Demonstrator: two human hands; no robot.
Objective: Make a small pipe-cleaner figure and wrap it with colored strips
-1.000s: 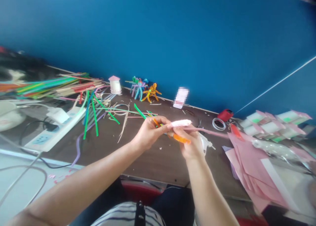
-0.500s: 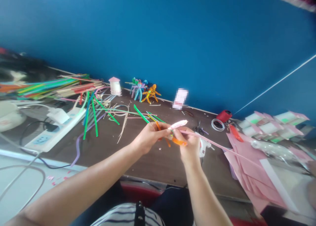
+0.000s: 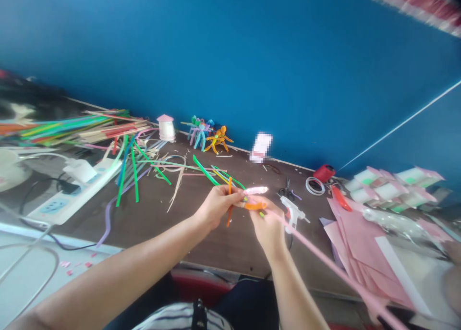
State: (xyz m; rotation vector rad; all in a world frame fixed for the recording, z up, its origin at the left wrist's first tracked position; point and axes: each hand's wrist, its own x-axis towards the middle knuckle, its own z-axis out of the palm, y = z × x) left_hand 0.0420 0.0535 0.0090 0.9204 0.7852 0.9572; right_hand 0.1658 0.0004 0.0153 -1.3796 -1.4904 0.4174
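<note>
Over the near middle of the table, my left hand (image 3: 218,205) pinches a small pipe-cleaner figure (image 3: 255,205) with orange, pink and green parts. A fuzzy pale pink piece (image 3: 257,190) points right from it, and a straight orange stem (image 3: 229,217) crosses my left fingers. Close beside it, my right hand (image 3: 268,226) is closed around a long pink pipe cleaner (image 3: 324,255) that trails to the lower right. My right fingertips are partly hidden behind the orange part. How the pink strand joins the figure cannot be made out.
Bundled coloured pipe cleaners (image 3: 72,128) and a white power strip (image 3: 72,193) lie left. Finished pipe-cleaner figures (image 3: 218,139) stand by the wall. A glue gun (image 3: 293,212), scissors (image 3: 287,190) and pink sheets (image 3: 360,243) lie right.
My hands have drawn slightly left and lower, and the figure has turned. The long pink pipe cleaner now slopes more steeply down to the right. The glue gun shows more fully.
</note>
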